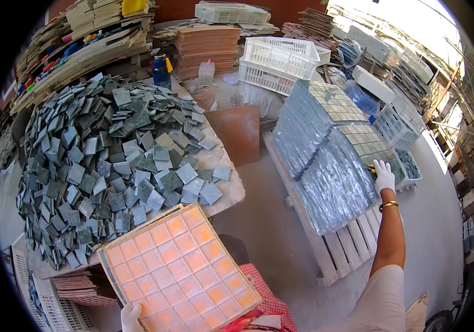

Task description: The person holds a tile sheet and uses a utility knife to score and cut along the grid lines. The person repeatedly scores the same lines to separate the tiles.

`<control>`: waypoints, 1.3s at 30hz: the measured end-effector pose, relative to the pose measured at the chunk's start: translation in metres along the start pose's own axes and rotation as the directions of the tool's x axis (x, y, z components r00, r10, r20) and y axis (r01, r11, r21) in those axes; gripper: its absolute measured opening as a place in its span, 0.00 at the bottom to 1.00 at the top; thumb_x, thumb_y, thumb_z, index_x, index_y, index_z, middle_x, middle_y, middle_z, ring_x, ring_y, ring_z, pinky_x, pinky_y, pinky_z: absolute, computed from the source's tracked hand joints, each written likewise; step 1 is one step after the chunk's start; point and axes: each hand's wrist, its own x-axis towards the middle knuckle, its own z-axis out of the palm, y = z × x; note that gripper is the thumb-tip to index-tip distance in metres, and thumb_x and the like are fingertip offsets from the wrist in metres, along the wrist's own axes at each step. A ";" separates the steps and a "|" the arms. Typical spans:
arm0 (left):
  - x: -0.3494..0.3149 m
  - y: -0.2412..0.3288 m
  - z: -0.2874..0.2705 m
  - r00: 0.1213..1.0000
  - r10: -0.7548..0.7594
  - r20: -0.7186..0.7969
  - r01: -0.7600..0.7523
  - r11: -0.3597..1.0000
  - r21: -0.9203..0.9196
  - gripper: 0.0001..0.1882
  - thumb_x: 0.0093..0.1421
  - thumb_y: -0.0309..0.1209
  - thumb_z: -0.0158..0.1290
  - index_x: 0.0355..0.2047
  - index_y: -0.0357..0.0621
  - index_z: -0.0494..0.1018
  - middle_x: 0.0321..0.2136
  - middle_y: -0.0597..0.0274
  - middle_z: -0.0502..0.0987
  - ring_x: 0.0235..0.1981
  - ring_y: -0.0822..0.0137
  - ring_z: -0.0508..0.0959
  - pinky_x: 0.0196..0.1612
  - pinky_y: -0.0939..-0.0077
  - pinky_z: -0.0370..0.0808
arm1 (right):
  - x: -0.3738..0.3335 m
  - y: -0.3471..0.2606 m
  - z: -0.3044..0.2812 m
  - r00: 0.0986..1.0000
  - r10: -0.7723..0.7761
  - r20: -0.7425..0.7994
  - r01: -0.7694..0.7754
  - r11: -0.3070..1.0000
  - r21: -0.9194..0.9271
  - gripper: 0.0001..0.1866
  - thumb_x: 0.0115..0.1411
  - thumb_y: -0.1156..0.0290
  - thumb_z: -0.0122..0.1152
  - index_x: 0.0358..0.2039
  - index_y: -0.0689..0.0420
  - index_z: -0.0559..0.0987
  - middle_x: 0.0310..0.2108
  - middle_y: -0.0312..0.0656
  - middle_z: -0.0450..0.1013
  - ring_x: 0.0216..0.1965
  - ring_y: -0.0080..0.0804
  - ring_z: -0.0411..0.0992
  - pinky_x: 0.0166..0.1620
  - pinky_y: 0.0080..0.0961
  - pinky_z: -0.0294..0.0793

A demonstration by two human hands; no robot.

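The left hand (131, 318) clamps a lower corner of the gridded board (184, 265), which extends up and right from that grip; a slip there could tip it. The right hand (384, 176), finger closure unclear, is at the tile stack (342, 174); snagging could dislodge it.

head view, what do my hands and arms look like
The right hand wears a white glove, with a gold bangle at the wrist and a pale sleeve ending near the elbow. The left hand wears a white glove too; no sleeve shows.
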 end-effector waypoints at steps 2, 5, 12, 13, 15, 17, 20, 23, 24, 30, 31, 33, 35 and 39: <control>0.001 -0.023 -0.011 0.999 -0.008 -0.053 0.002 0.995 -0.104 0.16 0.59 0.31 0.49 0.43 0.31 0.72 0.32 0.62 0.77 0.33 0.70 0.78 0.39 0.77 0.76 | 0.013 0.003 0.012 0.992 -0.055 0.112 0.050 0.997 0.050 0.30 0.59 0.78 0.41 0.62 0.43 0.64 0.63 0.39 0.60 0.66 0.46 0.54 0.59 0.44 0.60; 0.002 -0.017 -0.003 0.998 -0.045 -0.033 0.038 0.984 -0.175 0.12 0.60 0.31 0.50 0.40 0.35 0.74 0.29 0.70 0.74 0.29 0.77 0.73 0.33 0.80 0.72 | 0.019 0.034 0.019 0.986 -0.166 0.014 0.165 0.984 0.069 0.21 0.53 0.80 0.48 0.48 0.50 0.75 0.44 0.44 0.70 0.51 0.48 0.66 0.51 0.41 0.67; -0.012 -0.015 0.000 0.998 0.054 0.024 -0.042 0.934 -0.354 0.19 0.60 0.33 0.52 0.49 0.35 0.70 0.40 0.65 0.75 0.40 0.73 0.74 0.45 0.75 0.72 | -0.007 -0.003 0.017 0.987 -0.019 -0.158 0.124 0.714 0.689 0.24 0.52 0.79 0.55 0.53 0.63 0.69 0.38 0.47 0.71 0.40 0.39 0.70 0.45 0.28 0.70; -0.016 -0.011 0.003 0.997 0.061 0.042 -0.039 0.917 -0.397 0.20 0.60 0.33 0.53 0.50 0.35 0.69 0.41 0.64 0.75 0.41 0.73 0.74 0.46 0.75 0.72 | -0.026 -0.017 0.007 0.991 0.032 -0.132 0.090 0.575 0.813 0.26 0.53 0.78 0.55 0.54 0.64 0.68 0.38 0.46 0.71 0.39 0.36 0.71 0.45 0.26 0.70; -0.022 -0.012 0.007 0.994 0.068 0.088 -0.010 0.841 -0.542 0.25 0.58 0.31 0.53 0.55 0.36 0.64 0.46 0.61 0.74 0.44 0.70 0.74 0.49 0.73 0.72 | -0.103 -0.114 -0.050 0.972 -0.209 -0.108 0.192 0.438 0.878 0.24 0.54 0.78 0.53 0.53 0.66 0.66 0.33 0.41 0.69 0.32 0.26 0.68 0.37 0.22 0.70; -0.021 -0.017 0.014 0.993 0.056 0.101 0.009 0.834 -0.552 0.25 0.59 0.30 0.52 0.56 0.37 0.63 0.47 0.62 0.73 0.44 0.69 0.74 0.49 0.72 0.71 | -0.173 -0.191 -0.107 0.897 -0.437 0.068 0.069 0.290 0.955 0.14 0.51 0.80 0.52 0.41 0.61 0.68 0.26 0.38 0.68 0.27 0.23 0.68 0.32 0.21 0.70; -0.018 -0.017 0.018 0.998 0.051 0.030 -0.034 0.914 -0.404 0.20 0.63 0.32 0.49 0.53 0.37 0.67 0.43 0.66 0.74 0.43 0.73 0.72 0.49 0.75 0.70 | -0.229 -0.260 -0.117 0.703 -0.672 0.231 -0.219 0.105 0.970 0.17 0.49 0.83 0.55 0.41 0.61 0.67 0.24 0.38 0.71 0.25 0.23 0.71 0.31 0.21 0.72; -0.012 -0.027 0.013 0.993 0.109 -0.046 -0.116 0.965 -0.234 0.16 0.65 0.35 0.47 0.47 0.35 0.71 0.36 0.71 0.73 0.38 0.78 0.68 0.43 0.80 0.68 | -0.259 -0.312 -0.127 0.574 -0.786 0.232 -0.191 0.147 0.971 0.13 0.57 0.77 0.53 0.43 0.63 0.68 0.24 0.39 0.70 0.23 0.23 0.72 0.29 0.23 0.73; -0.012 -0.028 0.014 0.992 0.104 -0.075 -0.118 0.969 -0.218 0.16 0.65 0.34 0.47 0.47 0.35 0.71 0.36 0.71 0.73 0.37 0.78 0.68 0.42 0.80 0.68 | -0.266 -0.322 -0.133 0.536 -0.800 0.270 -0.168 0.213 0.963 0.11 0.59 0.74 0.52 0.43 0.63 0.68 0.22 0.39 0.70 0.22 0.23 0.72 0.28 0.24 0.73; -0.012 -0.045 0.020 0.967 0.164 -0.195 -0.195 0.970 -0.148 0.12 0.64 0.31 0.46 0.43 0.35 0.71 0.32 0.69 0.71 0.35 0.77 0.67 0.39 0.79 0.67 | -0.309 -0.362 -0.145 0.371 -0.902 0.221 0.003 0.239 0.971 0.25 0.61 0.73 0.55 0.59 0.54 0.65 0.28 0.43 0.75 0.25 0.31 0.76 0.31 0.28 0.75; -0.012 -0.044 0.021 0.964 0.185 -0.191 -0.207 0.973 -0.106 0.12 0.64 0.31 0.46 0.43 0.35 0.71 0.32 0.68 0.71 0.35 0.77 0.66 0.39 0.79 0.67 | -0.318 -0.365 -0.138 0.394 -0.909 0.137 0.078 0.181 0.980 0.27 0.61 0.74 0.55 0.60 0.53 0.64 0.28 0.44 0.75 0.25 0.32 0.76 0.31 0.29 0.75; -0.015 -0.040 0.019 0.962 0.212 -0.174 -0.224 0.973 -0.056 0.12 0.64 0.29 0.45 0.43 0.34 0.70 0.32 0.65 0.71 0.36 0.75 0.67 0.41 0.78 0.67 | -0.330 -0.372 -0.132 0.385 -0.918 0.097 0.159 0.169 0.973 0.29 0.61 0.72 0.54 0.63 0.51 0.61 0.29 0.49 0.74 0.28 0.42 0.75 0.33 0.35 0.74; -0.018 -0.039 0.020 0.958 0.216 -0.190 -0.232 0.970 -0.065 0.12 0.63 0.29 0.45 0.44 0.34 0.69 0.34 0.64 0.71 0.37 0.74 0.67 0.43 0.78 0.67 | -0.339 -0.377 -0.137 0.340 -0.920 0.194 0.172 0.264 0.949 0.31 0.61 0.68 0.53 0.64 0.48 0.58 0.33 0.57 0.73 0.34 0.58 0.72 0.37 0.45 0.71; -0.018 -0.042 0.021 0.946 0.257 -0.197 -0.273 0.960 -0.062 0.15 0.63 0.28 0.44 0.47 0.34 0.69 0.38 0.62 0.72 0.41 0.72 0.69 0.48 0.76 0.66 | -0.349 -0.382 -0.138 0.416 -0.892 0.176 0.210 0.283 0.936 0.30 0.61 0.68 0.53 0.64 0.49 0.59 0.34 0.57 0.73 0.34 0.58 0.72 0.37 0.46 0.70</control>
